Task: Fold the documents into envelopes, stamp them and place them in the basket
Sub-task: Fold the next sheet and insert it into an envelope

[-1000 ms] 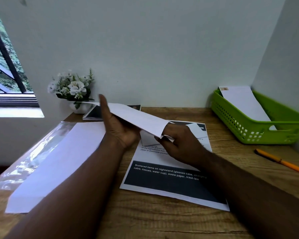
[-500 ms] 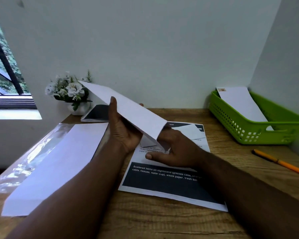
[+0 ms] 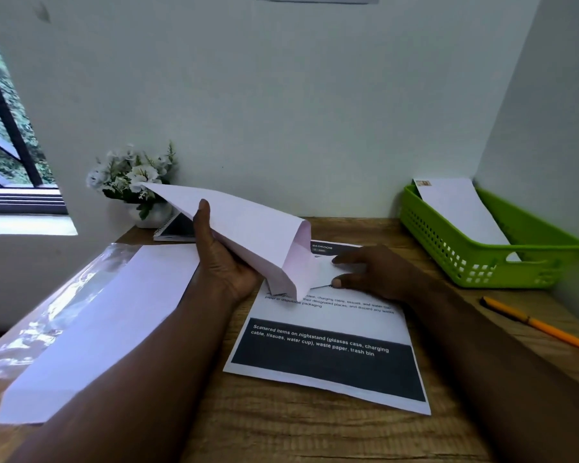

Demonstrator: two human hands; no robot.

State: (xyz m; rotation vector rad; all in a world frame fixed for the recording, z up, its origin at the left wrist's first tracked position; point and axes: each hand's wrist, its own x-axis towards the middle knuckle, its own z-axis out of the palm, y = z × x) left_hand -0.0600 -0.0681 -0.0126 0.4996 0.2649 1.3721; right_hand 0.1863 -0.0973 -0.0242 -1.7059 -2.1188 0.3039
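Wooden desk [image 3: 281, 436]: left hand [image 3: 226, 262] grips an envelope [image 3: 248, 235] mouth-open; right hand [image 3: 378, 272], fingers flat, steadies a folded document [image 3: 325, 270] for insertion.

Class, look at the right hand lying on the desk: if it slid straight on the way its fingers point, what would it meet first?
The right hand points left across the printed sheet. It would probably meet the open end of the envelope held by the left hand first, though depth is unclear.

soft window [image 3: 10, 135] daylight, wide-angle edge distortion
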